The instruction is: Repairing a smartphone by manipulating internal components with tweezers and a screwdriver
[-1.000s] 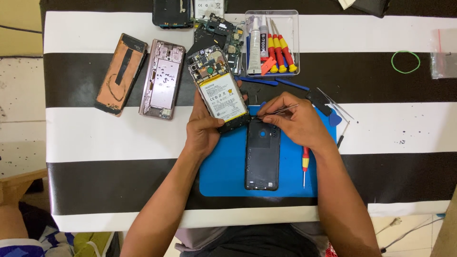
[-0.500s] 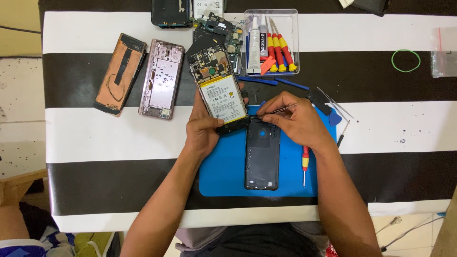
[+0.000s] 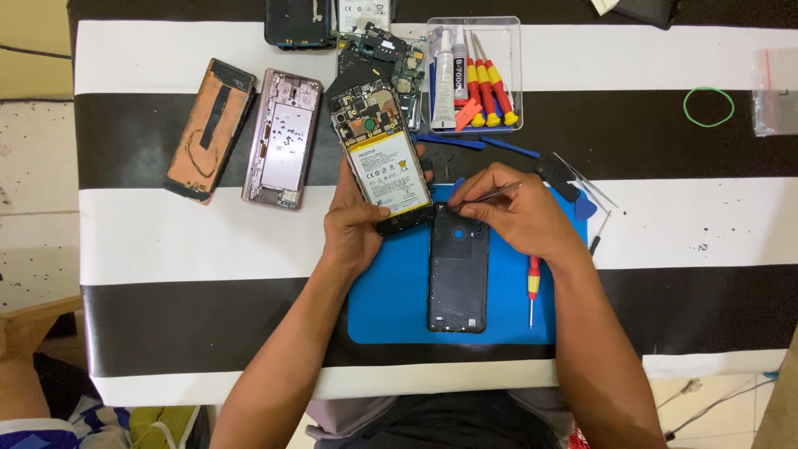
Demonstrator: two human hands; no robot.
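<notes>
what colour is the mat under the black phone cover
Blue: the mat under the black phone cover is plain blue, seen best in the head view.

black-and-white striped tablecloth (image 3: 166, 233) — blue mat (image 3: 391, 308), black back cover (image 3: 457, 274), green band (image 3: 708, 106).

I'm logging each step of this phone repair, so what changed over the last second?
Almost nothing. The left hand still grips the opened phone by its lower end, and the right hand still pinches the metal tweezers, their tip near the phone's lower edge; any shift is too slight to tell. The black back cover, blue mat and screwdriver lie as before.
</notes>
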